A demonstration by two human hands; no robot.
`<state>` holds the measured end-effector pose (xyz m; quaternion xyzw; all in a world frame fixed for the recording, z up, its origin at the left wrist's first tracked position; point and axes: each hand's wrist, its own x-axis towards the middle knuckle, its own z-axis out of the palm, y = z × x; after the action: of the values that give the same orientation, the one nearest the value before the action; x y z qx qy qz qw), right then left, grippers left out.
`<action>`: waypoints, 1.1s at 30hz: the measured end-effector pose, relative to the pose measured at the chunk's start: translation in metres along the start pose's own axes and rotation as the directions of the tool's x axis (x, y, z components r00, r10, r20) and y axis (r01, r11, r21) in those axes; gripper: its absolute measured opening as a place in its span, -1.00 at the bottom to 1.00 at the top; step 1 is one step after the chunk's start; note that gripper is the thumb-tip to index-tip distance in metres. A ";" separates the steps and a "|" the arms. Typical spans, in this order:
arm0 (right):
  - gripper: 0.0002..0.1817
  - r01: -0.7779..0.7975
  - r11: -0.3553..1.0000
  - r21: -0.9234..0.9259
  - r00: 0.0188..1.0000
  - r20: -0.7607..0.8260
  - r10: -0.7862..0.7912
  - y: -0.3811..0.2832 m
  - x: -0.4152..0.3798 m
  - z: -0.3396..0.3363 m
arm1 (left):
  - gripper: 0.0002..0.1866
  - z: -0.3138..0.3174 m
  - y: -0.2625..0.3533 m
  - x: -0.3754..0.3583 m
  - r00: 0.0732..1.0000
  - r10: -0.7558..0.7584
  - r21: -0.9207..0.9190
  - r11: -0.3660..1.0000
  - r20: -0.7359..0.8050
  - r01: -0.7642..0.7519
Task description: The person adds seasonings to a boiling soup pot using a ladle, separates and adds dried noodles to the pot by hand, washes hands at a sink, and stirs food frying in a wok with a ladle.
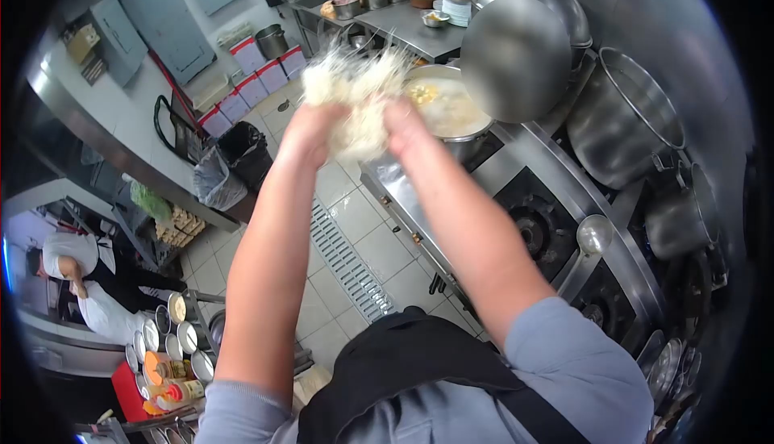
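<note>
A large loose bundle of thin, pale dry noodles is held up at arm's length, its strands sticking out at the top and slightly blurred. My left hand grips it from the left, and my right hand from the right. The fingers of both hands are partly buried in the strands. Just right of my right hand stands a wide metal pot on the stove, with cloudy liquid and yellowish pieces in it. The noodles are beside the pot's left rim and hide part of it.
The stove runs along the right, with a ladle on it and big pots behind. A steel counter with bowls is at the back. Bins stand left; other people are far left.
</note>
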<state>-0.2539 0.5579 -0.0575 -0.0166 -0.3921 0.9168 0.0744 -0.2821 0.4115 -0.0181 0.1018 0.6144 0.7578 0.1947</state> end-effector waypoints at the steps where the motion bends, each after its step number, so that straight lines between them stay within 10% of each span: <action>1: -0.71 0.018 1.000 0.017 1.000 -0.012 -0.018 -0.030 0.005 -0.005 | -0.59 0.022 0.002 0.024 0.999 -0.006 0.012 1.000 0.033 0.006; 9: -0.60 0.188 0.839 -0.511 0.918 -0.212 -0.335 -0.107 0.059 -0.121 | -0.68 0.123 -0.045 0.155 0.988 0.051 0.324 0.941 0.143 -0.095; 12: -0.58 0.057 0.740 -0.671 0.850 -0.357 -0.389 -0.107 0.066 -0.140 | -0.67 0.133 -0.041 0.165 0.983 0.078 0.629 0.760 0.164 -0.165; 23: -0.59 -0.335 0.469 -0.817 0.674 -0.555 -0.488 -0.102 0.071 -0.169 | -0.69 0.119 -0.072 0.251 0.891 -0.030 0.710 0.617 0.452 -0.340; 25: -0.51 -0.500 0.208 -0.841 0.676 -0.529 -0.514 -0.106 0.074 -0.159 | -0.65 0.123 -0.072 0.257 0.849 0.060 0.676 0.576 0.526 -0.460; 33: -0.37 -0.581 0.524 -0.623 0.647 -0.744 -0.167 -0.121 0.074 -0.126 | -0.58 0.127 -0.057 0.268 0.759 -0.149 0.609 0.701 0.634 -0.371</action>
<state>-0.3010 0.7415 -0.0554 -0.4653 -0.7029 0.5315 0.0839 -0.4643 0.6471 -0.0681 0.4599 0.7421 0.3930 0.2886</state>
